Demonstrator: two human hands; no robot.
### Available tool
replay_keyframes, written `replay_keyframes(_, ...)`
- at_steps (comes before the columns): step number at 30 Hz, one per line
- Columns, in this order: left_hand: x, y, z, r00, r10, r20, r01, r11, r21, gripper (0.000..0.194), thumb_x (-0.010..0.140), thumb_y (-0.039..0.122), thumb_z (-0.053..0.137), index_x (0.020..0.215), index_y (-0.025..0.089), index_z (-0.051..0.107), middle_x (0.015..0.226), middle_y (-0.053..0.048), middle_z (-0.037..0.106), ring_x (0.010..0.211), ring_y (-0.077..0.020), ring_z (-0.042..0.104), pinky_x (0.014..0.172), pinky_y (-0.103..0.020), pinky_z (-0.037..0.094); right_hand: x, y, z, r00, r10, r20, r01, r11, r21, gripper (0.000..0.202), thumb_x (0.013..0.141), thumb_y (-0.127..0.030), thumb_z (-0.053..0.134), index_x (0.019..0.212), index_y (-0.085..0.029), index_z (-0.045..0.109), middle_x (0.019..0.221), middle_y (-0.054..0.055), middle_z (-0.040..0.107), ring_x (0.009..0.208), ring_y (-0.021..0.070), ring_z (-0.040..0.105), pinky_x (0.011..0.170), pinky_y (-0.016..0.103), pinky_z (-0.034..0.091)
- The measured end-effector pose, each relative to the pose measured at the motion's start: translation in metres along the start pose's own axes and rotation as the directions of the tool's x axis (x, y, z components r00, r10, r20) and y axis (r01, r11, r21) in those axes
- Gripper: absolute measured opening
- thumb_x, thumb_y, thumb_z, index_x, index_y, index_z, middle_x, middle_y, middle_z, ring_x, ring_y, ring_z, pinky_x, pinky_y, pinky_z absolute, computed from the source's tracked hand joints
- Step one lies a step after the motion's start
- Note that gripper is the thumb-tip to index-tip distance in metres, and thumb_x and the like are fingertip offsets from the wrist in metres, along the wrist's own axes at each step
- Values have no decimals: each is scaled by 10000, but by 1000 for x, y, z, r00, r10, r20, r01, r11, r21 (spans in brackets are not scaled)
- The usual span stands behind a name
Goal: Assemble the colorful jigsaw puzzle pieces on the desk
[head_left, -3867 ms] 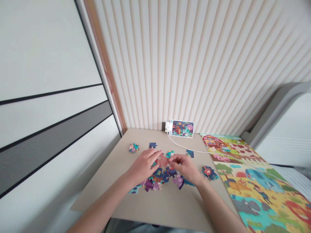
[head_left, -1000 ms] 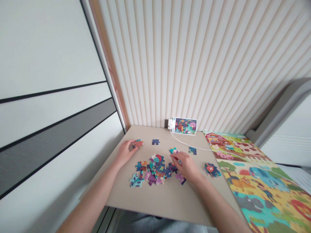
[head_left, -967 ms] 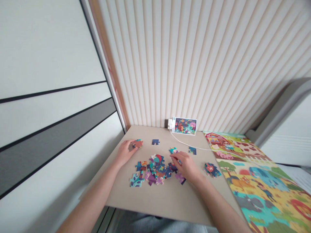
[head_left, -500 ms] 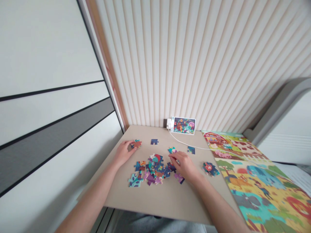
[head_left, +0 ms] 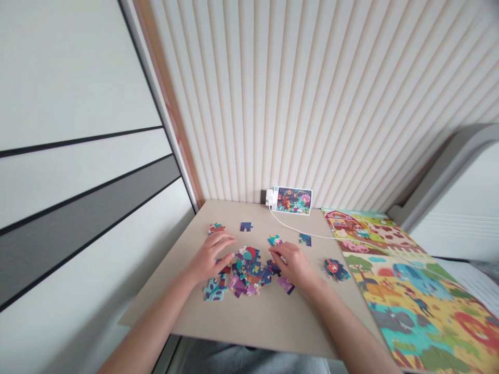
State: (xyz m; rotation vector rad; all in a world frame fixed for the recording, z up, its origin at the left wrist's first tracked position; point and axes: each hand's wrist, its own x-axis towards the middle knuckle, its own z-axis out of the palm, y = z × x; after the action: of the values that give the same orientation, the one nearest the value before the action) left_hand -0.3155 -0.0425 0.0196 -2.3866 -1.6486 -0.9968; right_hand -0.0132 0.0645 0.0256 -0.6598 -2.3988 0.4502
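A heap of jigsaw puzzle pieces (head_left: 249,272) in purple, blue and orange lies on the beige table (head_left: 268,327). My left hand (head_left: 212,254) hovers at the heap's left edge, fingers spread and nothing held. Beyond its fingers sits a small group of brown and teal pieces (head_left: 217,228). My right hand (head_left: 292,262) is over the heap's right side with fingers curled together; what they hold, if anything, is hidden. Close to its fingertips lies a teal and yellow piece (head_left: 275,239). Single dark blue pieces (head_left: 246,227) stand apart farther back.
A picture card (head_left: 293,200) leans on the ribbed wall behind a white charger (head_left: 269,197). Its white cable (head_left: 296,230) runs right across the table. A stack of pieces (head_left: 336,269) lies right of my right hand. Colourful animal puzzles (head_left: 413,296) cover the right side.
My left hand has let go of the brown and teal pieces at the back left and come nearer to the heap, its fingers opening. My right hand has barely moved.
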Motion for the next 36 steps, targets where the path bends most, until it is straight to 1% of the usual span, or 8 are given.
replay_keyframes(3, 4, 17, 4, 984, 98, 150, -87, 993, -84, 440, 939, 401, 625, 1352, 257, 576, 1310, -114, 607, 1272, -285, 526, 1106, -475, 412, 0, -2, -1, 999, -27, 30, 26, 999, 19, 198, 1003, -261, 529, 1066, -237, 715, 941, 69, 734, 913, 217, 666, 869, 360, 503)
replay_keyframes(6, 7, 25, 10, 967, 132, 218, -110, 988, -110, 591, 867, 527, 696, 1372, 248, 569, 1325, -122, 604, 1262, -303, 529, 1092, -476, 417, -1, -7, -5, 989, -97, 111, 92, 994, 52, 195, 993, -350, 573, 1058, -236, 717, 941, 66, 727, 929, 218, 658, 894, 372, 491)
replay_keyframes(8, 8, 28, 14, 959, 145, 245, -120, 986, -115, 650, 818, 581, 729, 1356, 246, 587, 1315, -120, 610, 1247, -308, 538, 1085, -473, 419, -1, -12, -7, 974, -140, 177, 129, 989, 70, 285, 945, -466, 638, 1100, -241, 717, 975, 69, 718, 949, 227, 652, 900, 379, 487)
replay_keyframes(11, 9, 32, 17, 952, 141, 271, -113, 987, -115, 665, 787, 595, 754, 1333, 247, 604, 1300, -110, 617, 1228, -300, 545, 1089, -464, 409, -1, -17, -6, 959, -153, 240, 145, 988, 51, 534, 800, -649, 721, 1153, -249, 721, 1021, 81, 693, 968, 256, 641, 889, 394, 487)
replay_keyframes(14, 9, 34, 19, 953, 109, 282, -81, 990, -112, 607, 791, 573, 759, 1282, 243, 625, 1277, -98, 625, 1213, -292, 550, 1088, -451, 403, -1, -19, -3, 954, -140, 265, 140, 990, 19, 622, 743, -716, 723, 1158, -254, 728, 1042, 86, 672, 989, 272, 630, 897, 404, 481)
replay_keyframes(18, 9, 34, 22, 956, 81, 282, -48, 991, -121, 531, 803, 572, 743, 1203, 236, 647, 1225, -93, 640, 1175, -287, 568, 1064, -442, 417, -2, -19, 0, 952, -128, 279, 138, 990, -14, 524, 806, -620, 731, 1182, -256, 712, 1058, 81, 659, 995, 266, 618, 907, 404, 474)
replay_keyframes(22, 9, 34, 22, 959, 78, 271, -45, 991, -128, 501, 798, 564, 748, 1155, 228, 648, 1178, -92, 650, 1139, -282, 584, 1043, -436, 431, -2, -19, -2, 951, -135, 279, 141, 990, -1, 470, 825, -512, 749, 1211, -250, 688, 1091, 76, 655, 1018, 257, 615, 944, 403, 466)
replay_keyframes(36, 6, 34, 16, 963, 86, 256, -50, 989, -142, 428, 829, 479, 735, 1162, 234, 625, 1185, -88, 647, 1158, -269, 585, 1062, -426, 429, -3, -18, -7, 958, -139, 253, 131, 990, 46, 435, 815, -384, 754, 1206, -221, 654, 1175, 94, 679, 1092, 273, 618, 993, 405, 449)
